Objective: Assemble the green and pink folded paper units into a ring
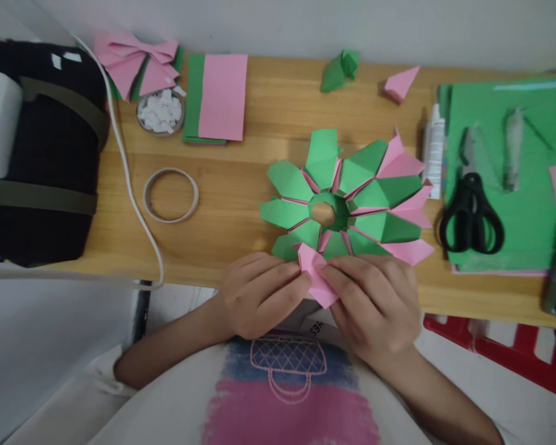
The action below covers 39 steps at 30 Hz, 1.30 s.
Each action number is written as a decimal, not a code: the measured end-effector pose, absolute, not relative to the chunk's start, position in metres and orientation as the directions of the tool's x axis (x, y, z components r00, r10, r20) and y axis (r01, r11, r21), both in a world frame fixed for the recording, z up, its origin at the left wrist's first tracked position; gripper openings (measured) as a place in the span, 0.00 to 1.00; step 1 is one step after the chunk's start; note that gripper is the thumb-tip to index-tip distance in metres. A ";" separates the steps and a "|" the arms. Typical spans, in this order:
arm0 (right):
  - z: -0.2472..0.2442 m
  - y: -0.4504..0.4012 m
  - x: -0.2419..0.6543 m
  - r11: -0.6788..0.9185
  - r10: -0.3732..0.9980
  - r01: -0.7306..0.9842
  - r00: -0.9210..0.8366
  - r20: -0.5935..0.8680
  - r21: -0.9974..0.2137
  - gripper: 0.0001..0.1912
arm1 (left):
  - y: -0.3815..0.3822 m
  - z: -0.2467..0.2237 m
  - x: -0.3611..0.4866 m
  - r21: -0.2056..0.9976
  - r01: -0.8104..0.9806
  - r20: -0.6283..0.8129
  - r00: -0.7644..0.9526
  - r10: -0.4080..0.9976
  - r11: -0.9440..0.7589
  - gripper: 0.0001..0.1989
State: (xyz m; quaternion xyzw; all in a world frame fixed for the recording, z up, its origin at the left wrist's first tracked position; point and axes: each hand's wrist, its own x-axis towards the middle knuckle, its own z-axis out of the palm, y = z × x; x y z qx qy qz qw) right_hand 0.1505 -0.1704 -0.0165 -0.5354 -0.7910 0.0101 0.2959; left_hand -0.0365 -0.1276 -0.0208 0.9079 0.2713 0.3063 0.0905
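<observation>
Between my hands is a folded pink paper piece [322, 281], pinched at the table's front edge. My left hand [262, 293] grips its left side with thumb and fingers together. On its right side my right hand [380, 303] has its fingertips pressed to the paper. Just beyond lies a ring of folded green and pink paper petals [366, 191], with a round hole in its middle. Pink pieces stick out between the green ones on its right side. The held piece overlaps the ring's near edge; whether the two are joined I cannot tell.
Black scissors [471, 210] lie on green sheets [482, 259] at right, beside a glue tube [434, 151]. A tape roll [170, 195], a bowl of white scraps [160, 111], stacked paper [223, 96] and a white cable [125, 154] are at left. Folded green [336, 73] and pink [401, 83] pieces sit behind.
</observation>
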 end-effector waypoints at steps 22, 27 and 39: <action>0.003 -0.126 0.162 0.497 0.863 0.769 -0.390 0.322 -0.401 0.10 | -0.092 -0.016 -0.033 0.367 0.371 0.476 0.713 0.515 -0.853 0.09; 0.003 -0.127 0.162 0.459 0.885 0.757 -0.346 0.311 -0.465 0.08 | -0.096 -0.021 -0.031 0.449 0.427 0.466 0.638 0.613 -0.785 0.06; 0.011 -0.122 0.166 0.445 0.893 0.831 -0.386 0.231 -0.334 0.10 | -0.097 -0.013 -0.025 0.497 0.466 0.374 0.646 0.666 -0.732 0.08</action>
